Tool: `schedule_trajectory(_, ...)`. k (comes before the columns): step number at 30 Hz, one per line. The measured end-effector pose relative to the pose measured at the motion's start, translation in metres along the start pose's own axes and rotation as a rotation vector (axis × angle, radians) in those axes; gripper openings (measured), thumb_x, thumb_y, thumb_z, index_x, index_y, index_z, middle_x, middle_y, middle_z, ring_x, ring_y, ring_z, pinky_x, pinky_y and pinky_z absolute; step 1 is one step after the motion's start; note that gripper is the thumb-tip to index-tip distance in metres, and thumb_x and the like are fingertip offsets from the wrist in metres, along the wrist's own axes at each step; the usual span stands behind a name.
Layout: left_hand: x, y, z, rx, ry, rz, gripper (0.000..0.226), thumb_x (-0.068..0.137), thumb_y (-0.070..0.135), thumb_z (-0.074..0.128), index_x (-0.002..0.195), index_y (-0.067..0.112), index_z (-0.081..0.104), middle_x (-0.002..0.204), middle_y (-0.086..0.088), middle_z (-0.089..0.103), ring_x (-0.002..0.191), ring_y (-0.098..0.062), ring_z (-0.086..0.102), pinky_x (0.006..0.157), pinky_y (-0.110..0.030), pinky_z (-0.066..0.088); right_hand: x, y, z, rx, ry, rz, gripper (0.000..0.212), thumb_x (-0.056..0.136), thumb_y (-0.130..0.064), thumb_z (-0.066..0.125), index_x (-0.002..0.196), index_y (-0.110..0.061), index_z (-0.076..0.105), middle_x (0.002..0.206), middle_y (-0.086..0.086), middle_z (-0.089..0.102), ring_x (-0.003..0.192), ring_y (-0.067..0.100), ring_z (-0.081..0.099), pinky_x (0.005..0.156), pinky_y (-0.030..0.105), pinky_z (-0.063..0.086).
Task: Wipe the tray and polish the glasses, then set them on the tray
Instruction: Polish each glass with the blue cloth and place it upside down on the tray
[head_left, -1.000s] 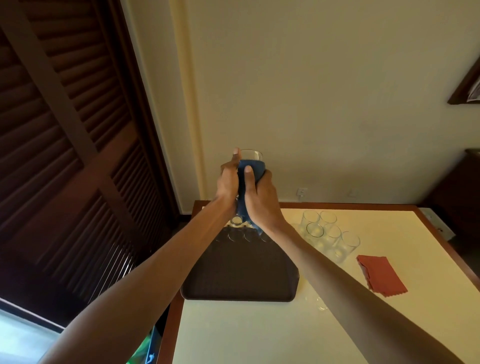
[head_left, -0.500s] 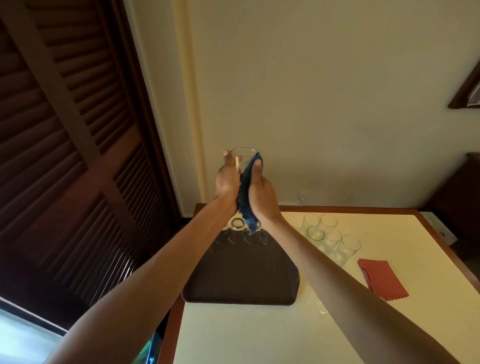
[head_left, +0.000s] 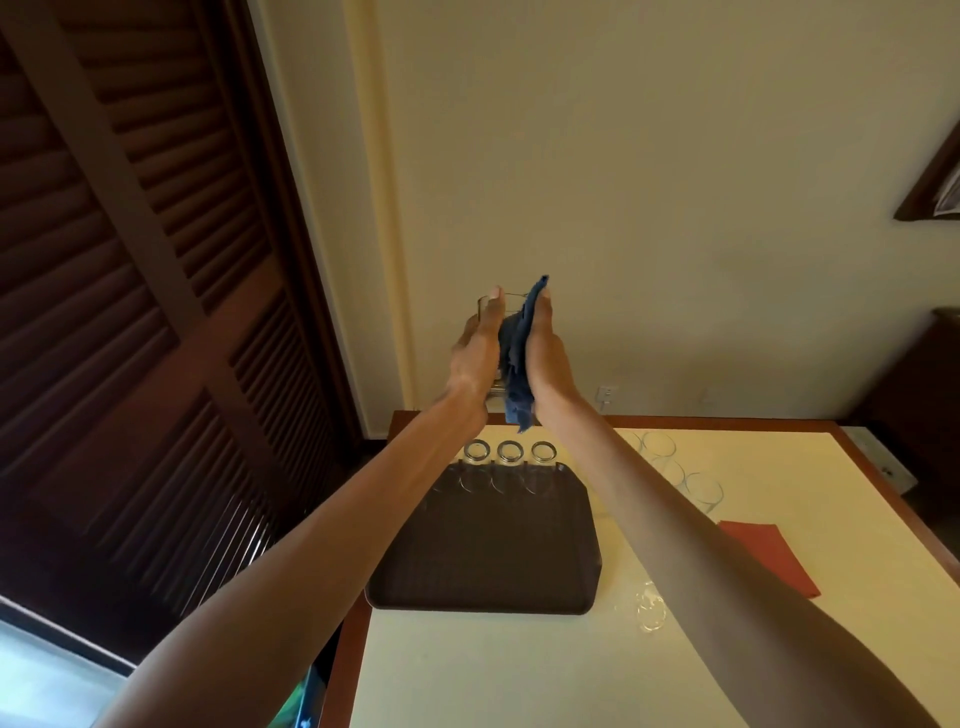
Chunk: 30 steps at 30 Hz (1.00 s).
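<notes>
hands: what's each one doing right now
left hand: closed round the glass, holding it up.
right hand: holding the cloth against the glass.

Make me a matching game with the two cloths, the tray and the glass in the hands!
1 blue cloth
2 red cloth
3 tray
4 held glass

A lying flat on the table
B raised in the left hand
C carrying a row of glasses
D under the right hand, against the glass

Pairs: 1-D, 2-A, 3-C, 4-B.
</notes>
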<state>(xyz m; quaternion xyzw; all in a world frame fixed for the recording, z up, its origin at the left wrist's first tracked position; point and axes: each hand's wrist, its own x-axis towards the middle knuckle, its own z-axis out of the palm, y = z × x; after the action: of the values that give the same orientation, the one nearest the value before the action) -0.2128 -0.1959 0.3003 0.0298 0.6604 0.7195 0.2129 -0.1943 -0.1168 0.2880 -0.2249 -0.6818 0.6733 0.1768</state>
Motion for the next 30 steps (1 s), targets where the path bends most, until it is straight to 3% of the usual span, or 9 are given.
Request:
schedule_trajectory(3,0.017,-0.007,-0.002,0.023,0.060,-0.025,0.103,0.062,0.104,0.047,0.142,0.040,0.057,0.141,-0.003,0.059,0.122,-0.027,0.062,0.102,-0.049,0.054,-0.009,0.011,0.005,0.019,-0.024,0.020,0.068,0.102,-0.064,0.025,0.128,-0.014,0.062,0.092,-0.003,0.071,0.081,0.002,0.067,0.078,0.023,0.051)
schedule_trajectory(5,0.012,-0.005,-0.007,0.051,0.079,-0.003,0.088,0.080,0.094,0.044,0.145,0.036,0.051,0.134,0.000,0.060,0.113,-0.021,0.064,0.092,-0.039,0.057,-0.018,0.021,0.009,-0.043,-0.054,0.062,0.069,0.102,-0.064,0.022,0.111,-0.013,0.068,0.085,0.004,0.073,0.078,0.010,0.070,0.076,0.028,0.055)
schedule_trajectory(8,0.011,-0.006,-0.013,0.048,0.096,0.027,0.056,0.102,0.067,0.040,0.139,0.027,0.048,0.103,0.008,0.059,0.088,-0.008,0.060,0.064,-0.021,0.046,-0.029,0.027,0.009,-0.087,-0.060,-0.038,0.060,0.104,-0.058,0.030,0.122,-0.005,0.051,0.098,0.008,0.068,0.083,0.014,0.068,0.068,0.021,0.056)
schedule_trajectory(13,0.008,-0.012,-0.006,-0.116,-0.004,-0.009,0.057,0.100,0.068,0.046,0.126,0.021,0.068,0.119,-0.008,0.075,0.109,-0.027,0.072,0.096,-0.046,0.059,-0.013,0.009,0.007,-0.109,0.107,-0.258,0.045,0.104,-0.048,0.042,0.119,-0.006,0.047,0.092,0.005,0.068,0.070,0.008,0.068,0.053,0.013,0.049)
schedule_trajectory(17,0.008,-0.006,-0.002,-0.095,0.031,0.015,0.054,0.106,0.065,0.033,0.112,0.031,0.074,0.119,-0.003,0.076,0.114,-0.024,0.070,0.106,-0.048,0.053,0.013,-0.003,0.000,0.029,0.037,-0.052,0.047,0.103,-0.057,0.036,0.097,-0.019,0.062,0.073,-0.009,0.067,0.063,-0.002,0.067,0.054,0.012,0.047)
schedule_trajectory(20,0.005,0.000,0.001,-0.060,0.039,0.020,0.067,0.093,0.079,0.041,0.136,0.033,0.063,0.133,0.003,0.061,0.123,-0.020,0.059,0.110,-0.047,0.048,0.022,0.005,0.007,0.175,-0.028,0.077,0.053,0.099,-0.068,0.034,0.106,-0.028,0.068,0.066,-0.005,0.068,0.071,0.010,0.068,0.071,0.028,0.053)
schedule_trajectory(25,0.015,-0.002,-0.004,0.037,0.154,0.030,0.097,0.063,0.093,0.053,0.144,0.040,0.051,0.142,-0.006,0.046,0.130,-0.031,0.053,0.109,-0.055,0.046,0.011,0.018,0.013,0.165,-0.107,0.099,0.053,0.101,-0.066,0.027,0.088,-0.031,0.065,0.084,0.001,0.071,0.071,0.004,0.069,0.068,0.022,0.055)
schedule_trajectory(27,0.013,0.002,-0.008,-0.025,0.137,0.020,0.072,0.080,0.084,0.056,0.124,0.028,0.056,0.129,-0.007,0.057,0.118,-0.025,0.061,0.106,-0.047,0.050,-0.001,0.022,0.014,0.034,-0.108,0.061,0.063,0.099,-0.068,0.028,0.099,-0.018,0.066,0.087,0.005,0.072,0.075,0.014,0.070,0.076,0.030,0.057)
schedule_trajectory(30,0.016,-0.003,-0.011,-0.107,0.101,0.007,0.047,0.101,0.061,0.053,0.119,0.019,0.060,0.115,-0.009,0.070,0.097,-0.020,0.068,0.083,-0.034,0.056,-0.012,0.024,0.014,-0.113,-0.030,-0.119,0.049,0.103,-0.054,0.037,0.116,-0.008,0.047,0.091,0.002,0.066,0.076,0.010,0.066,0.060,0.014,0.051)
